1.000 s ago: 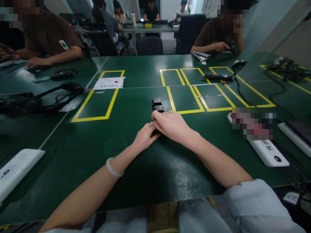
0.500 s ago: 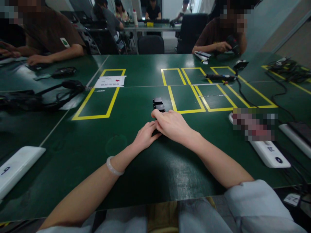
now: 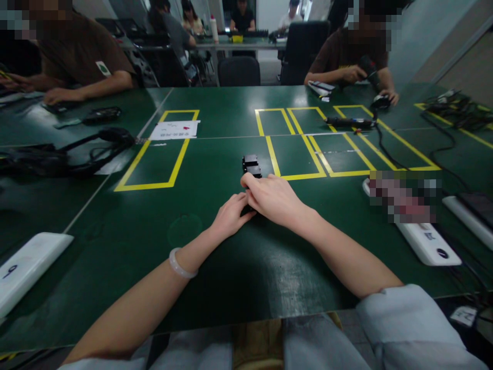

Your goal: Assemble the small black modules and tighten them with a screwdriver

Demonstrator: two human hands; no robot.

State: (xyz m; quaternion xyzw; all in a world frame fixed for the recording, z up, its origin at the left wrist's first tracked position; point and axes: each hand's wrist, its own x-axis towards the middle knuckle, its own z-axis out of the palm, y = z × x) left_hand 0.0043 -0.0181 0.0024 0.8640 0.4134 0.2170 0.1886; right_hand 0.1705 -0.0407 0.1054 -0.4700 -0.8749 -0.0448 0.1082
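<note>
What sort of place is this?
Probably a shared workroom, perhaps for electronics: people sit at tables, yellow tape marks out zones on the green table, and cables lie heaped on it.

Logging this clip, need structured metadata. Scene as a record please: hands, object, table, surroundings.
left hand: at near end of the black blocky object; grip partly hidden
right hand: over the object, touching the left hand; fingertips hidden
object: far end visible beyond the right hand; near part mostly covered
left wrist: pale bracelet
table: green, yellow tape outlines
near left: white slab
far right: tangled black cables
across table: co-worker's hand on dark handheld device
</note>
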